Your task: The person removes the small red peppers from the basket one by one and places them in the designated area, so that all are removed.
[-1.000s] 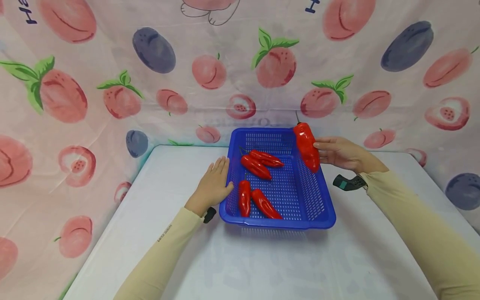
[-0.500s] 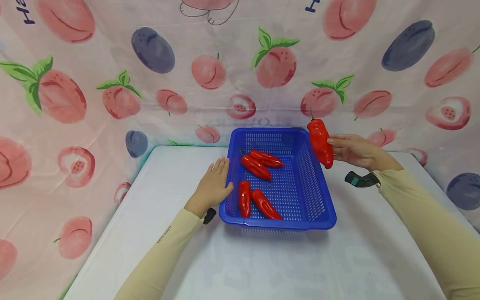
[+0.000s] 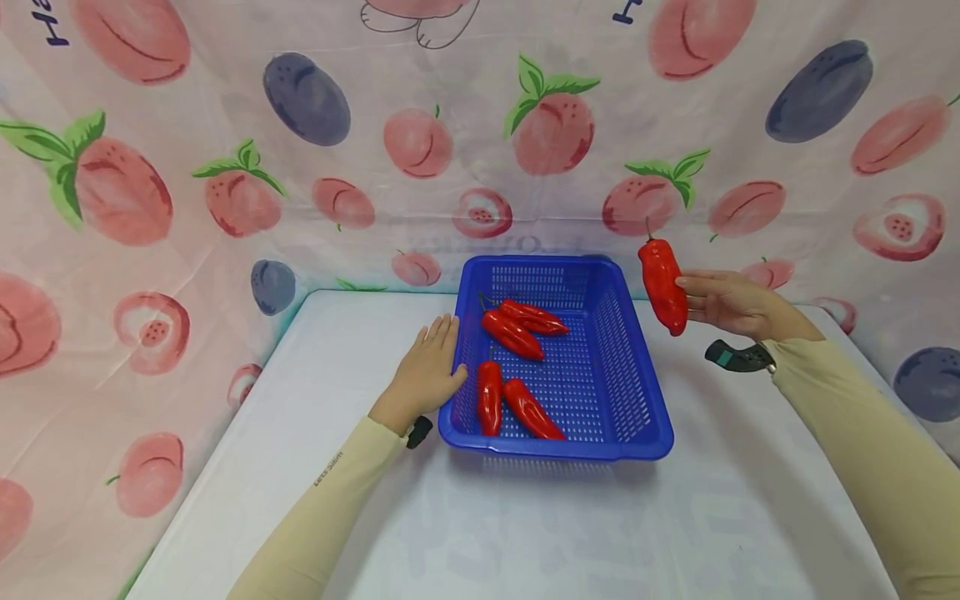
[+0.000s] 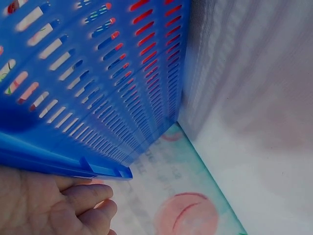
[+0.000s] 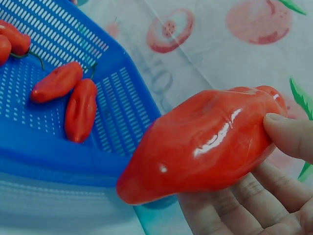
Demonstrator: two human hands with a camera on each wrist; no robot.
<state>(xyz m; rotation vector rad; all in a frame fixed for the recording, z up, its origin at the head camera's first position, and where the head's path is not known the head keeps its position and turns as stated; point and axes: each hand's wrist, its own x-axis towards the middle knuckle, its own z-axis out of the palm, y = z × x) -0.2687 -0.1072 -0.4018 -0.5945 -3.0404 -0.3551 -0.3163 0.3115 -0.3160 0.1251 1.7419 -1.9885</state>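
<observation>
My right hand (image 3: 731,304) pinches a glossy red pepper (image 3: 663,286) between thumb and fingers, stem up, in the air just right of the blue basket (image 3: 555,450). In the right wrist view the thumb lies on top of this pepper (image 5: 210,147) and the fingers sit under it. My left hand (image 3: 423,367) rests with straight fingers along the basket's left rim; the left wrist view shows the fingers (image 4: 88,198) at that rim. Inside the basket lie several red peppers (image 3: 512,334), two toward the back and two near the front wall.
The basket, with slotted walls, stands on a white table (image 3: 570,533). Behind the table hangs a pink fruit-print cloth (image 3: 480,100), which also covers the left side. The table's left edge (image 3: 225,433) runs beside the left forearm.
My right hand has moved right with the red pepper, from over the basket's right rim to outside it. The left hand, the basket and the peppers inside have stayed put.
</observation>
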